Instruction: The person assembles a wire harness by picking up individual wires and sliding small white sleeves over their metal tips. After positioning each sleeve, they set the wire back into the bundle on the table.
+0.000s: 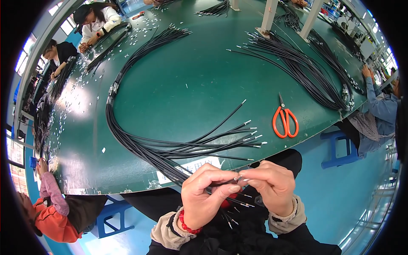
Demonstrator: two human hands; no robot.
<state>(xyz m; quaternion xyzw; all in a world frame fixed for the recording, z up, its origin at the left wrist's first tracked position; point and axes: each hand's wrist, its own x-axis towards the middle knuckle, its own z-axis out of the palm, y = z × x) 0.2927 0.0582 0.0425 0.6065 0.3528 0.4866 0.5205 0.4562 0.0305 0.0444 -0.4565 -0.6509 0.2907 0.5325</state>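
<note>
A: Black wire [225,183], thin, with a small silver tip at the end. Pinched between both hands, just off the near edge of the desk [178,85], over the lap

B: Left hand [204,195]?

A: Curled tight, thumb and forefinger closed on the wire near its tip. Red bead bracelet [187,225] at the wrist

B: Right hand [274,187]?

A: Closed as well, fingertips pressed together on the same silver tip, meeting the left fingers there. Cannot tell whether a separate small part sits between them

B: More wires about?

A: Yes. Loose black ends [238,206] hanging below the hands, each with a silver tip. A long bundle [140,144] curving across the green desk, its tipped ends [250,134] fanned out just above the hands. White sheet [199,163] under the bundle at the desk edge, partly hidden

B: Anything else nearby?

A: Orange scissors [285,121], shut, lying right of the fanned ends, well apart from both hands. Another wire bundle [306,72] farther right. Small pale scraps [85,89] scattered over the left of the desk

B: Others there?

A: Seated around the desk: orange sleeve [53,223] lower left, blue sleeve [380,106] at the right, two more at the far left corner, all handling black wires
</note>
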